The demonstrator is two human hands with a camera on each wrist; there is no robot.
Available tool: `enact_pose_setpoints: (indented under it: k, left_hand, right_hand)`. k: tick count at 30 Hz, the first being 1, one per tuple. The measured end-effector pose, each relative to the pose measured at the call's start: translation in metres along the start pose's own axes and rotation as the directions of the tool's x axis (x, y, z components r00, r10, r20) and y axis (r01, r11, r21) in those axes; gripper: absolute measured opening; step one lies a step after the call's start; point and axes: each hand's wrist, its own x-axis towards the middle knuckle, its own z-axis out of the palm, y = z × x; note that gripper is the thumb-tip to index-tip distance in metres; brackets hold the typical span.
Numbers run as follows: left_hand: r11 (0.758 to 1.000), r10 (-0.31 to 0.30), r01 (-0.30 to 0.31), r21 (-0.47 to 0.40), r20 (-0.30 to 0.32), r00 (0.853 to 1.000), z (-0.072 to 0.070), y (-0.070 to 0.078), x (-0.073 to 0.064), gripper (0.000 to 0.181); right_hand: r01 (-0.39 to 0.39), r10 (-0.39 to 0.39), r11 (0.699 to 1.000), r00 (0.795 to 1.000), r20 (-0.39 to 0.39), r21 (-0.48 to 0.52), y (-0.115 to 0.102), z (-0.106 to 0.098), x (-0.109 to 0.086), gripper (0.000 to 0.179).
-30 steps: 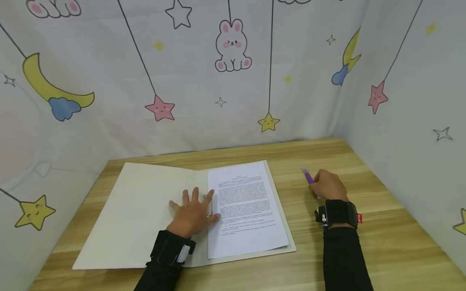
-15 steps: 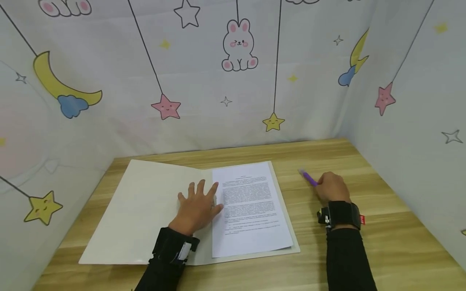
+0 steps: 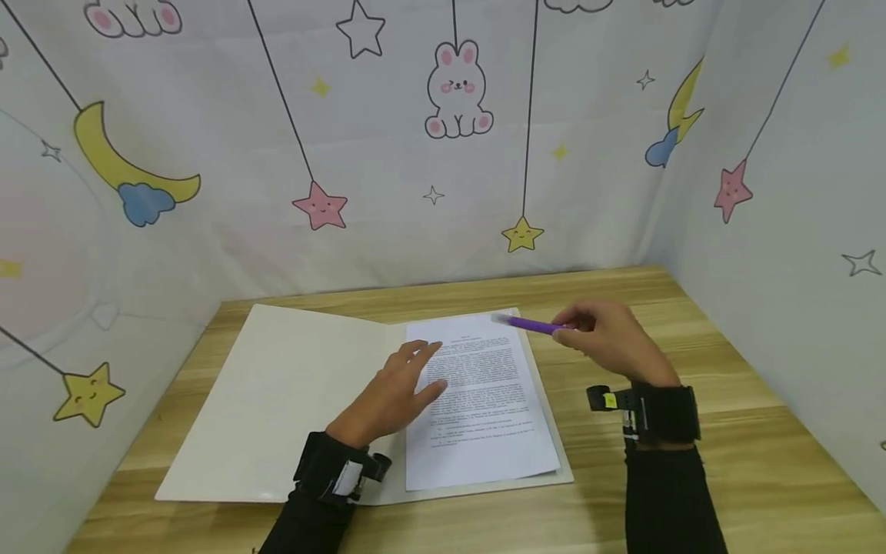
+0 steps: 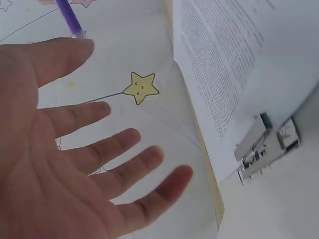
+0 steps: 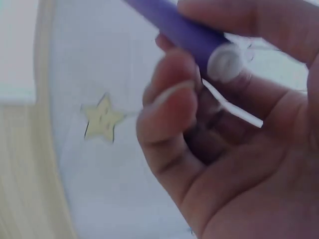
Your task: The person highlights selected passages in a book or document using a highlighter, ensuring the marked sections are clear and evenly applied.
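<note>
My right hand (image 3: 616, 338) pinches a purple pen (image 3: 531, 325) between thumb and fingers, raised over the table. The pen's pale end points left, above the top right corner of a printed sheet (image 3: 484, 462). In the right wrist view the pen (image 5: 182, 32) shows a white butt end. My left hand (image 3: 391, 392) hovers over the sheet's left side, fingers spread and slightly bent, holding nothing. The sheet lies on the right half of an opened white folder (image 3: 277, 400). A metal clip (image 4: 259, 147) at the sheet's edge shows in the left wrist view; my left hand hides it in the head view.
The wooden table (image 3: 727, 446) carries the folder left of centre, with bare wood on the right. A white curtain (image 3: 374, 254) printed with stars, moons and a rabbit stands behind the table and along both sides.
My right hand has lifted the pen off the table and brought it left towards the sheet. My left hand has risen from the folder and turned, its palm no longer flat.
</note>
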Motion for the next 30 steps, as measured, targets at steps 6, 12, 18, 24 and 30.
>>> enact_pose_setpoints:
  k: [6, 12, 18, 24, 30]
  left_hand:
    - [0.977, 0.091, -0.103, -0.186, -0.075, 0.993, -0.006, 0.008, 0.002, 0.063]
    - [0.935, 0.198, -0.215, -0.281, -0.090, 0.976, -0.009, 0.012, 0.003, 0.040]
    - [0.913, 0.229, -0.253, -0.319, -0.113, 0.967, -0.009, 0.018, 0.003, 0.025]
    - [0.889, 0.278, -0.322, -0.326, -0.175, 0.944, -0.013, 0.026, -0.001, 0.023]
    - [0.881, 0.309, -0.368, -0.296, -0.226, 0.924, -0.016, 0.033, -0.004, 0.023]
  right_hand:
    - [0.164, -0.197, 0.969, 0.966, 0.170, 0.186, -0.021, 0.011, 0.005, 0.011]
    - [0.210, -0.293, 0.924, 0.926, 0.239, 0.319, -0.021, 0.023, 0.011, 0.012]
    - [0.217, -0.317, 0.863, 0.936, 0.155, 0.456, -0.021, 0.037, 0.015, 0.011]
    - [0.149, -0.355, 0.706, 0.921, 0.163, 0.693, -0.033, 0.067, 0.022, 0.012]
    - [0.175, -0.349, 0.697, 0.930, 0.116, 0.696, -0.047, 0.089, 0.026, 0.009]
